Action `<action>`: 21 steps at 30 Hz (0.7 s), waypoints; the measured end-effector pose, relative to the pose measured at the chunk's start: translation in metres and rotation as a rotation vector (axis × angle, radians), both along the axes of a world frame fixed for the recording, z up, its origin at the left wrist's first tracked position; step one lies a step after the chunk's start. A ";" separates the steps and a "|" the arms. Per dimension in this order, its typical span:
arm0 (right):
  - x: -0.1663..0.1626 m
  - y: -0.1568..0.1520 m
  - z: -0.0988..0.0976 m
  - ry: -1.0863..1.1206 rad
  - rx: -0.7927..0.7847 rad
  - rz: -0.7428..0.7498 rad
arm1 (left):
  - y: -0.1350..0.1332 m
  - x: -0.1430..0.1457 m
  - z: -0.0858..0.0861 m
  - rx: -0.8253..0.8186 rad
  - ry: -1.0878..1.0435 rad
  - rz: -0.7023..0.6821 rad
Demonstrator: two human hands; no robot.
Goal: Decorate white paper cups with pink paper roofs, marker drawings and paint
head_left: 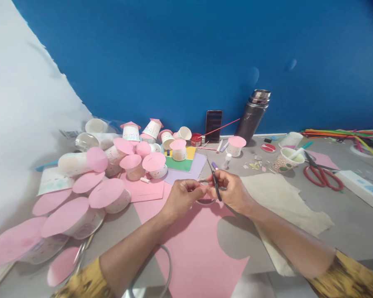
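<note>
My left hand (184, 195) is closed in a pinch, with a bit of pink paper (206, 193) at its fingertips. My right hand (231, 191) is closed beside it, with a slim black tool (216, 184) standing steeply between its fingers. Whether that tool is scissors or a pen-like one I cannot tell. Just under both hands a grey ring-shaped edge (206, 203) shows in part. Below them lies a large pink sheet (199, 248) with a round piece cut from its right side.
Several paper cups with pink discs (108, 193) crowd the left. Behind stand a phone (214, 126) and a dark flask (253, 114). To the right are a cream cloth (276, 198), a cup with a marker (287, 160), red-handled scissors (321, 176) and a power strip (360, 188).
</note>
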State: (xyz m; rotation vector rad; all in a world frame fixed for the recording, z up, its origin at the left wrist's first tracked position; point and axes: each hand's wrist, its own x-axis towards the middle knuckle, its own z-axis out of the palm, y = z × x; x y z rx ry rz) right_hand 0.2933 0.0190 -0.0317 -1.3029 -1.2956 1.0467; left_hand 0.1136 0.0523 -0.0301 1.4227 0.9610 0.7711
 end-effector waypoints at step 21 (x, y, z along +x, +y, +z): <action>0.006 -0.002 0.003 0.117 -0.022 -0.051 | 0.000 -0.002 0.001 0.019 0.116 -0.098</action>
